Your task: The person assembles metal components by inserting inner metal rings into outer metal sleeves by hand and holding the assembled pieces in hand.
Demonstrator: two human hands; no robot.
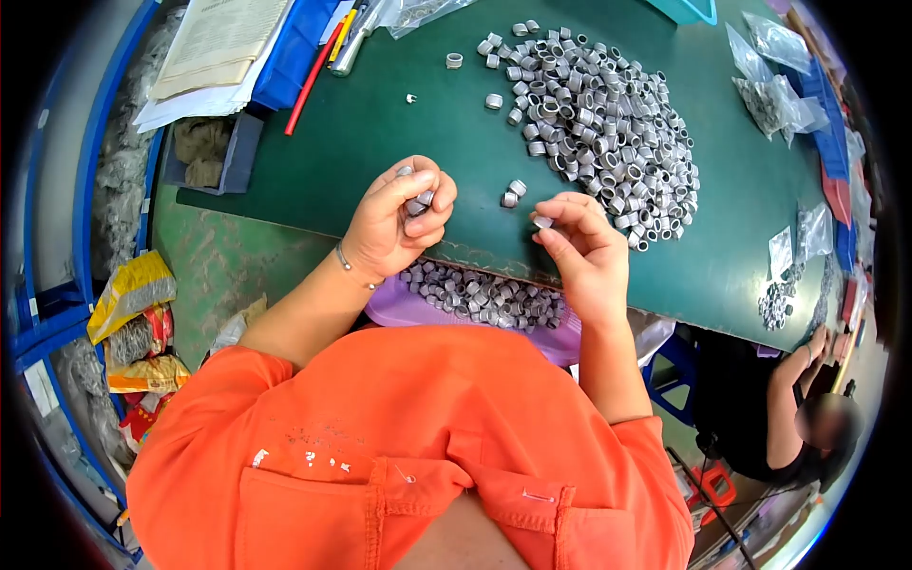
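Currently, from the head view, holding a few small grey rings (419, 202) in the left grip (397, 218), fingers curled around them. Pinching a small pale piece (542, 221) between thumb and fingertips of the right grip (591, 242). Looking over two loose rings (513, 194) between both hands on the green table (380, 128), with a large ring pile (608, 123) farther right and a ring-filled purple basin (385, 307) below the near edge.

A flat dark-green tabletop (380, 133) extends beyond the left hand (391, 217). Leftward of that hand are worn green flooring (218, 247) and blue metal shelving (57, 334).
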